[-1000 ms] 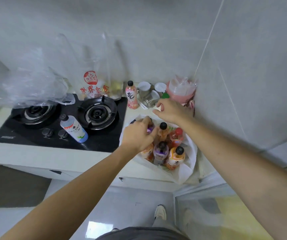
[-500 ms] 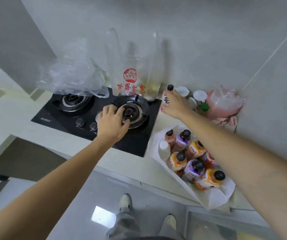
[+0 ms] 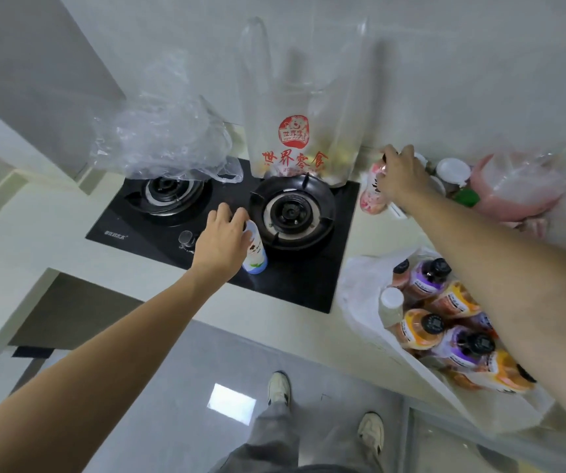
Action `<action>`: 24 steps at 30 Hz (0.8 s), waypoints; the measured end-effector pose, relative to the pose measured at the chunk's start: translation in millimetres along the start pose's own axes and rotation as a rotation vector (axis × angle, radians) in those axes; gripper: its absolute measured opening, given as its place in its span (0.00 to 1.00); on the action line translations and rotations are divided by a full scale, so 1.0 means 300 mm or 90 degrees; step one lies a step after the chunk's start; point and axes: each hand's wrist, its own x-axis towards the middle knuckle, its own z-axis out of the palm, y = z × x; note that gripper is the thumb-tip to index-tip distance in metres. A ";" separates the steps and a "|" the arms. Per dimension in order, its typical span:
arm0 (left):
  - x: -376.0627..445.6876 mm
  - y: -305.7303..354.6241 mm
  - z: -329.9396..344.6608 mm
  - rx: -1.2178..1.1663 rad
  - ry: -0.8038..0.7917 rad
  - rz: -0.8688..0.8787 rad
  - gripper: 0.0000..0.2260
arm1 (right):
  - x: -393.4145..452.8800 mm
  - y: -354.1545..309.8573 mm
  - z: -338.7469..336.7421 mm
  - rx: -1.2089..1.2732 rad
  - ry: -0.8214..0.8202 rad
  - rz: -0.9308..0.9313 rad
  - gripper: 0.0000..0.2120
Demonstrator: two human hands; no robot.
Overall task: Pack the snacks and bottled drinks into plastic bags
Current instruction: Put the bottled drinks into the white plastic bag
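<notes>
My left hand (image 3: 221, 238) is wrapped around a white bottle with a blue base (image 3: 256, 256) that stands on the black hob, in front of the right burner. My right hand (image 3: 399, 175) grips the top of a pink peach-drink bottle (image 3: 372, 194) standing on the counter by the hob's right edge. A white plastic bag (image 3: 360, 291) lies open at the counter's front right, holding several bottles with black caps, orange and purple labels (image 3: 445, 322). A tall clear bag with red print (image 3: 295, 145) stands against the wall behind the right burner.
A crumpled clear bag (image 3: 162, 145) rests on the left burner. The black gas hob (image 3: 305, 285) has two burners and knobs. White-lidded cups (image 3: 452, 170), a green cap and a pink bag (image 3: 520, 189) crowd the back right corner. The floor and my shoes are below.
My left hand left the white bag, reached to the hob and closed on the white bottle. My right hand moved to the back and took hold of the pink bottle. The view shifted left.
</notes>
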 end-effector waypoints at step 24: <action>0.121 0.471 -0.008 -0.156 0.025 0.163 0.11 | -0.248 0.235 -0.176 0.121 -0.044 0.017 0.15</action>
